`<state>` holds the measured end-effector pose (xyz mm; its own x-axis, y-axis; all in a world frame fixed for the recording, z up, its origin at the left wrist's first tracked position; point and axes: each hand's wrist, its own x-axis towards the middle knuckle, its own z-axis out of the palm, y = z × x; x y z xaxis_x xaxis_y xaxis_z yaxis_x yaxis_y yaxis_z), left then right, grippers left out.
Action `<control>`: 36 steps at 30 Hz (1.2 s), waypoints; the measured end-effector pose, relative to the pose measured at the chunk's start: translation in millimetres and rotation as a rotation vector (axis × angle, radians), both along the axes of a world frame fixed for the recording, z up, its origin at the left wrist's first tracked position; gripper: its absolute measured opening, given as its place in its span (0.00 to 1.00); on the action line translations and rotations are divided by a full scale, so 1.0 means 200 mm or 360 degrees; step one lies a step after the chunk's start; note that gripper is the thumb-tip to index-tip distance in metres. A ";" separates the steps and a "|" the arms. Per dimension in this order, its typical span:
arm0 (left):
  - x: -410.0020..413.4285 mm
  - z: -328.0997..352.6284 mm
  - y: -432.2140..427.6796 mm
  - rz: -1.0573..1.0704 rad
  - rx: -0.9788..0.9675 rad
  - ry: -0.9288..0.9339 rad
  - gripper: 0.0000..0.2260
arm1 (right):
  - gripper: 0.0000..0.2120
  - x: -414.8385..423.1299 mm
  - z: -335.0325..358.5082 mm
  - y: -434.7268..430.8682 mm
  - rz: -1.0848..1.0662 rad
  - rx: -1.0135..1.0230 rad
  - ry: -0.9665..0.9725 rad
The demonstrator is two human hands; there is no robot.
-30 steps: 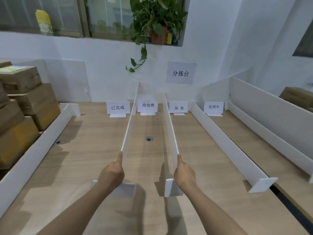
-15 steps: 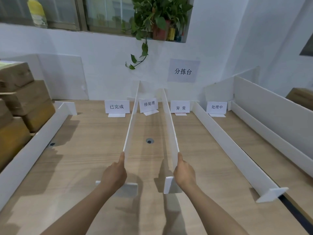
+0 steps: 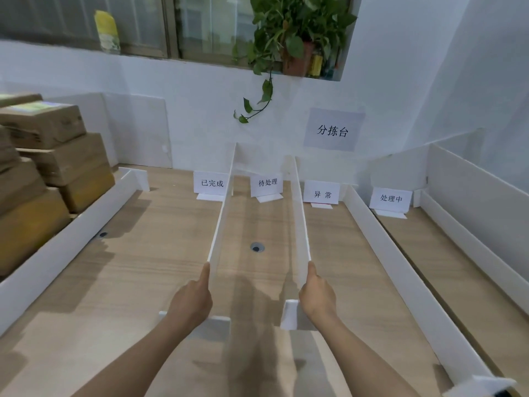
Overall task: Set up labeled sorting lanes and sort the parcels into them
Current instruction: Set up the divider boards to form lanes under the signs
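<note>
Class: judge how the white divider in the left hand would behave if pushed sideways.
Probably stiff: the divider runs straight. Likely light: the left hand alone grips it. Thin and upright, it might tip, though a cross foot braces it.

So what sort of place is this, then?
Probably a small parcel-sorting room. A wall sign reads 分拣台, sorting table; white dividers split the wooden table into lanes, each with a label card; cardboard boxes are stacked at the left.

Single head camera looks forward and down over the table [image 3: 143, 267].
</note>
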<state>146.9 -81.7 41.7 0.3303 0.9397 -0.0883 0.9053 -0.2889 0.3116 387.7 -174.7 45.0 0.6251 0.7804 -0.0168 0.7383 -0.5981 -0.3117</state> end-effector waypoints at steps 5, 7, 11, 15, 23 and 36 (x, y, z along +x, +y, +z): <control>0.09 -0.01 -0.06 0.0043 -0.0002 -0.0037 0.30 | 0.31 0.07 -0.05 -0.05 0.0064 -0.0018 0.0027; 0.11 -0.01 -0.09 0.0056 0.0000 -0.0040 0.30 | 0.32 0.08 -0.07 -0.09 0.0090 -0.0005 0.0049; 0.14 -0.02 -0.14 0.0071 0.0009 -0.0013 0.30 | 0.33 0.08 -0.12 -0.19 0.0121 0.0005 0.0062; 0.15 -0.03 -0.17 0.0056 0.0023 -0.0002 0.31 | 0.34 0.06 -0.15 -0.27 0.0117 -0.0025 0.0033; 0.15 -0.05 -0.20 -0.0008 0.0010 -0.0001 0.30 | 0.33 -0.02 -0.17 -0.35 0.0068 -0.0106 0.0064; 0.10 -0.14 -0.19 0.0029 -0.0067 0.0053 0.31 | 0.31 -0.05 -0.21 -0.27 0.0041 -0.0040 0.0100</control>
